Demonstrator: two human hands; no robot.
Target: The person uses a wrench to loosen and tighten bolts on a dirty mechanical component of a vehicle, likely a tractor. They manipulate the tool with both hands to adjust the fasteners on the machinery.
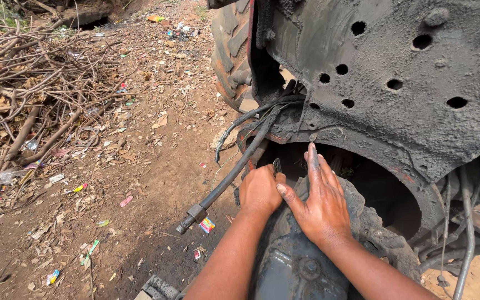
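Head view, looking down: the right hand (pixel 319 201) lies flat, fingers spread, on a greasy black machine housing (pixel 301 266), holding nothing. Just beside it the left hand (pixel 259 190) is curled shut around a small dark metal tool (pixel 277 165) whose tip pokes up by the thumb. Left of them, a black hose (pixel 226 180) hangs free with a metal end fitting. Beneath it lies a small square red-and-yellow wrapper (pixel 207 224); further wrappers, pink, green and yellow, dot the dirt ground (pixel 140 183). Beyond rise a mud-caked plate (pixel 384 61) with round holes and piled dry branches (pixel 29 83).
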